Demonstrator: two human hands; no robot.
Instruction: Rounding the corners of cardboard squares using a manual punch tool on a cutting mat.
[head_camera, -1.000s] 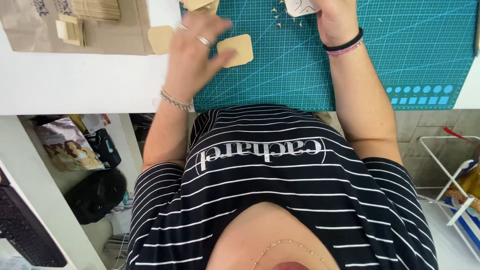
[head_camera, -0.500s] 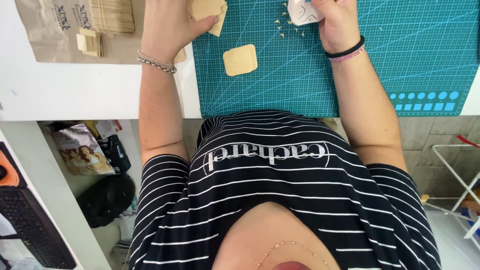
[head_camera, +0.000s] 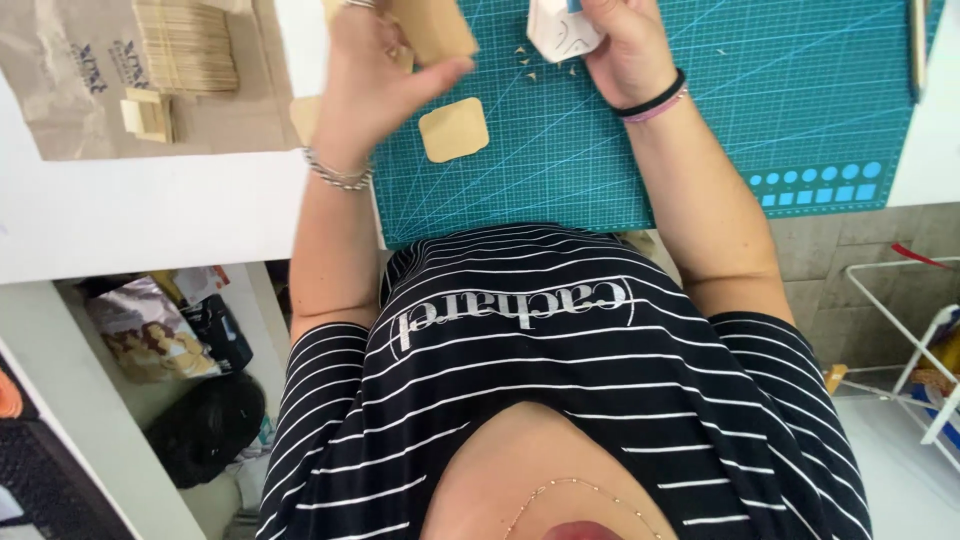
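Note:
My left hand (head_camera: 375, 85) is raised over the left part of a teal cutting mat (head_camera: 700, 120) and grips a tan, flat wooden piece (head_camera: 437, 28) between thumb and fingers. My right hand (head_camera: 628, 50) is at the top of the mat, closed on a small white object with dark markings (head_camera: 560, 30). A second tan square piece with rounded corners (head_camera: 453, 130) lies flat on the mat just below my left hand. Tiny tan scraps (head_camera: 527, 62) are scattered between my hands.
A brown paper bag (head_camera: 70, 90) on the white table (head_camera: 150, 215) carries a stack of thin wooden sticks (head_camera: 187, 45) and small wooden blocks (head_camera: 148, 115). Another tan piece (head_camera: 303, 118) lies at the mat's left edge. A white wire rack (head_camera: 905, 330) stands on the floor at right.
My left hand left the square piece lying on the mat and rose with another tan piece, now nearer my right hand. My right hand stayed at the mat's top with the white object.

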